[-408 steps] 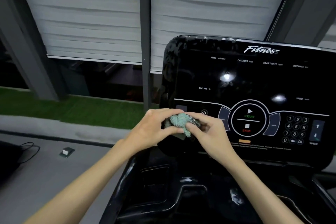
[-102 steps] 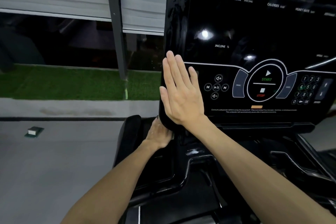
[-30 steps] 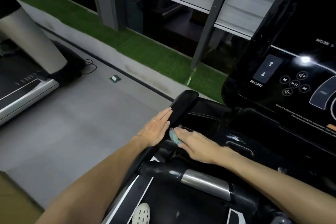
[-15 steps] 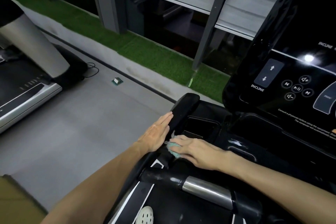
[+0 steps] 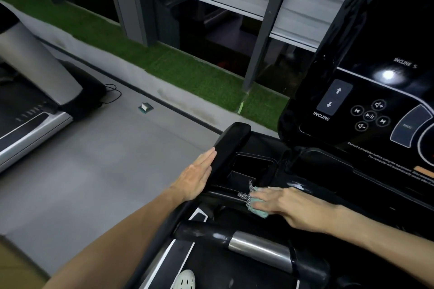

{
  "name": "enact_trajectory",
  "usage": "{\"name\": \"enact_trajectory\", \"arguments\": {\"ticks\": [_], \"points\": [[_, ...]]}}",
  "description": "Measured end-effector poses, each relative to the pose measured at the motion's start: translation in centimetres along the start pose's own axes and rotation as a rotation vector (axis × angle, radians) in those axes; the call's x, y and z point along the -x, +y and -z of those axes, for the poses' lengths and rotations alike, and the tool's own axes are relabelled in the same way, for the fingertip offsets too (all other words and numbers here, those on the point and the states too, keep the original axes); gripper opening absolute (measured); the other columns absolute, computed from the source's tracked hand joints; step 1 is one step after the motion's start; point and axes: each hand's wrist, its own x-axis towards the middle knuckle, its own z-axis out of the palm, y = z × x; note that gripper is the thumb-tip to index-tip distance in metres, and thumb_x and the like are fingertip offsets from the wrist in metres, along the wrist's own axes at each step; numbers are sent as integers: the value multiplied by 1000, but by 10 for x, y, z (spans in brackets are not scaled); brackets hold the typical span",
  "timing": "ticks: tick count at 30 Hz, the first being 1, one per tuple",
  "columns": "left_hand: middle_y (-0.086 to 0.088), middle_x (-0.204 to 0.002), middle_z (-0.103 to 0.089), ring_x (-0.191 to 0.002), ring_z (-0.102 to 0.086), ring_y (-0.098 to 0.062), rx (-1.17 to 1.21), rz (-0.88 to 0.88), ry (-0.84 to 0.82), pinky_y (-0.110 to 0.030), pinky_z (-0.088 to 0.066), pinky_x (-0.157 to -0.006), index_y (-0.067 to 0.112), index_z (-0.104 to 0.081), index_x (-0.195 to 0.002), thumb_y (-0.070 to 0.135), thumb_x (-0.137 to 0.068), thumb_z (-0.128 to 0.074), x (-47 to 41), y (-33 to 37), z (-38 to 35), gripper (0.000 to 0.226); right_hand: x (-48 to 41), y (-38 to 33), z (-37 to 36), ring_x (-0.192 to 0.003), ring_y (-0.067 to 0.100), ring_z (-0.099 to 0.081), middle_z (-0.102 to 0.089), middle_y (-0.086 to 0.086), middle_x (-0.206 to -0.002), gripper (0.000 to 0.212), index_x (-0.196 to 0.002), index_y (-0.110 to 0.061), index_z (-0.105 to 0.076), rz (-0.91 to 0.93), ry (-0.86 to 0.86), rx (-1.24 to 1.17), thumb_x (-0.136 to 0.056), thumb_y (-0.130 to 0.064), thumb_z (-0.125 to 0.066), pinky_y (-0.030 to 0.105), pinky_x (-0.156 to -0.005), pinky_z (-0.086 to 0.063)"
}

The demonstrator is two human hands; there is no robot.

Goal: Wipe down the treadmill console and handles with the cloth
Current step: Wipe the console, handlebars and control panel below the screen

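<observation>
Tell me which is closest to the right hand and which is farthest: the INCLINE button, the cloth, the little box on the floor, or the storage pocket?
1. cloth: right under the right hand, touching its fingers.
2. storage pocket: just ahead, a little to the left.
3. INCLINE button: higher up, to the right.
4. little box: far away to the left.
</observation>
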Motion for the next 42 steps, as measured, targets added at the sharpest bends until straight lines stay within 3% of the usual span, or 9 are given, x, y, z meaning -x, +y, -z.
{"name": "enact_trajectory", "arguments": {"ticks": [4,9,14,18,22,29,34,39,42], "points": [[2,-160,-20,-145,-15,-3,-20,-11,8,-5,-1,-113,7,-29,-152,8,-104,-36,-1,1,-1,49,-40,-10,-3,-138,13,-35,-46,-1,-145,66,-139,-19,-47,-17,58,-20,-82,12,-39,35,-109,-38],[-1,-161,-18,-147,-13,-7,-47,-4,-31,-6,1,-113,6,-25,-153,8,-105,-35,-1,0,-1,49,-107,-16,-29,-107,19,-53,-53,-2,-111,38,-110,-18,-52,6,70,10,-82,6,-50,46,-74,-54],[1,-161,-18,-146,-12,-2,-61,-9,-14,-8,0,-115,8,-25,-154,10,-105,-34,-1,2,-2,50,-59,-5,-23,-137,8,-36,-45,-8,-145,62,-140,-27,-46,-11,137,-100,-88,8,-44,36,-105,-42],[-1,-162,-18,-146,-13,-4,-104,-18,-4,-8,2,-115,6,-25,-153,14,-105,-34,-3,2,-2,49,-1,13,-14,-144,8,-24,-40,-7,-150,73,-142,-22,-45,-24,70,-72,-80,16,-35,33,-116,-25],[-6,-163,-14,-151,-13,-18,-183,-1,-59,-18,2,-119,6,-21,-154,49,-95,-11,-18,6,-8,74,-9,16,-14,-133,11,-40,-54,-4,-134,63,-129,-19,-54,-26,132,-46,-78,15,-40,31,-112,-29],[-5,-164,-13,-151,-10,-17,-235,3,-48,-20,0,-118,9,-19,-155,54,-93,-8,-25,8,-13,77,-40,20,-22,-96,13,-55,-61,-6,-103,53,-114,-17,-60,-147,207,-75,-74,15,-43,31,-95,-42],[-6,-163,-16,-151,-13,-19,-256,-4,-30,-22,-2,-119,8,-21,-155,54,-93,-9,-25,7,-16,77,-4,31,-30,-135,13,-41,-54,2,-139,69,-131,-12,-57,-70,231,-19,-71,20,-44,33,-116,-28],[-3,-162,-18,-150,-16,-20,-175,32,-14,-15,1,-116,6,-26,-153,54,-93,-15,-30,24,-10,78,17,38,-20,-145,13,-18,-27,-1,-155,79,-145,-15,-40,-199,228,-78,-74,19,-37,31,-121,-9],[-2,-160,-21,-150,-19,-16,-68,-135,108,-21,-8,-121,4,-29,-151,44,-99,-22,-55,74,-2,67,-4,33,-18,-147,17,-17,-26,1,-157,83,-146,-16,-39,-268,229,21,-71,20,-41,36,-120,-11]]}}
